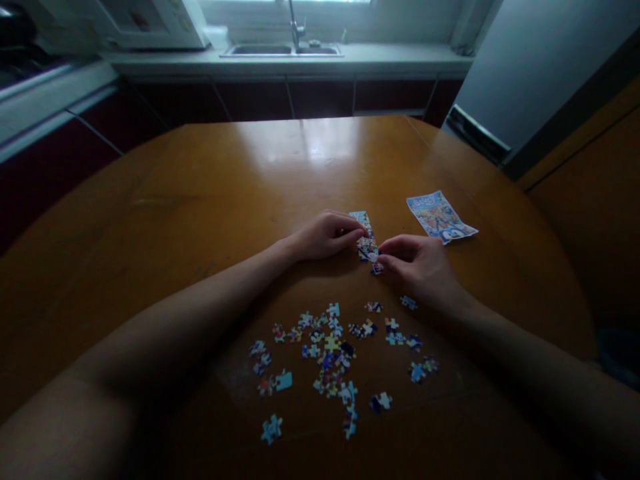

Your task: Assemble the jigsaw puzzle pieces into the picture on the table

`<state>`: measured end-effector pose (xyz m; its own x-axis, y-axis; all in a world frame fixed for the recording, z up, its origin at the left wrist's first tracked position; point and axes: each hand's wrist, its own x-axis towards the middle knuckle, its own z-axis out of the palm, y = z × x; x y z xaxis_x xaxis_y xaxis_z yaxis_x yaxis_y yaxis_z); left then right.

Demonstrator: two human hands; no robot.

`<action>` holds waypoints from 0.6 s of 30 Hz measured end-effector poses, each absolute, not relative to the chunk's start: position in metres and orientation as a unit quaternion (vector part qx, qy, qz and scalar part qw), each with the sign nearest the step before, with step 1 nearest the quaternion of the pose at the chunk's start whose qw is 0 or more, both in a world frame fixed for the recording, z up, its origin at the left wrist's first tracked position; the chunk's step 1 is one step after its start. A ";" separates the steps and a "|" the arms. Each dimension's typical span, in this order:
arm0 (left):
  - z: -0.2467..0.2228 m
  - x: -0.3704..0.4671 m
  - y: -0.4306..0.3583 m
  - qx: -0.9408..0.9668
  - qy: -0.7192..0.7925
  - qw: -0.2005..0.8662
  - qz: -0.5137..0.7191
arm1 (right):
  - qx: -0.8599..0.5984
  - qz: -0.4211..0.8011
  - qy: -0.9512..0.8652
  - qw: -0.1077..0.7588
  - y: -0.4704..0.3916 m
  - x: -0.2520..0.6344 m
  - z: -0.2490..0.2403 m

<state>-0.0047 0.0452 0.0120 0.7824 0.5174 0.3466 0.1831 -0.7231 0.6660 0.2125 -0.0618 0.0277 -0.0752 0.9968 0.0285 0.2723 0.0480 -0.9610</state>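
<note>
Cardboard, presumably; judged light, stiff, apt to crease, best taken by edges. Observed piece [373, 257] pinched in grip of right hand [419, 264], at near end of strip [371, 240] on table [200, 193]. Observed left hand [327, 236] against strip; cannot tell its grip.

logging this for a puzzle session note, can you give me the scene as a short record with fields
left hand: resting on the joined puzzle section
right hand: thumb and fingertips at the section's near end; whether they grip a piece is hard to tell
loose pieces: scattered between the forearms, nearer the person, some overlapping or touching
printed sheet: colourful, lying flat beyond the right hand, to its right
surface: brown wooden table
background: counter with sink
</note>
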 end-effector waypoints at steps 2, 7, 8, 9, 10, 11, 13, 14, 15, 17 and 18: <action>0.013 -0.004 0.045 0.887 0.197 0.321 0.268 | -0.536 0.400 -0.624 0.403 -0.060 0.214 0.024; 0.013 -0.004 0.046 0.887 0.192 0.321 0.271 | -0.526 0.333 -0.693 0.364 -0.058 0.217 0.017; 0.013 -0.004 0.046 0.887 0.190 0.322 0.270 | -0.523 0.322 -0.704 0.357 -0.058 0.217 0.016; 0.013 -0.004 0.046 0.887 0.189 0.324 0.270 | -0.519 0.312 -0.714 0.351 -0.059 0.217 0.015; 0.012 -0.004 0.047 0.887 0.189 0.324 0.270 | -0.516 0.302 -0.724 0.344 -0.059 0.216 0.015; 0.012 -0.004 0.047 0.887 0.188 0.325 0.270 | -0.514 0.293 -0.733 0.336 -0.059 0.216 0.015; 0.011 -0.005 0.047 0.888 0.186 0.324 0.270 | -0.511 0.279 -0.746 0.323 -0.059 0.215 0.015; 0.011 -0.005 0.047 0.888 0.185 0.323 0.269 | -0.509 0.276 -0.751 0.316 -0.059 0.214 0.016; 0.010 -0.004 0.047 0.889 0.184 0.322 0.269 | -0.507 0.274 -0.756 0.310 -0.059 0.214 0.017; 0.010 -0.004 0.047 0.890 0.182 0.320 0.269 | -0.498 0.264 -0.769 0.302 -0.059 0.215 0.017; 0.010 -0.004 0.047 0.890 0.182 0.319 0.270 | -0.490 0.254 -0.778 0.300 -0.059 0.216 0.017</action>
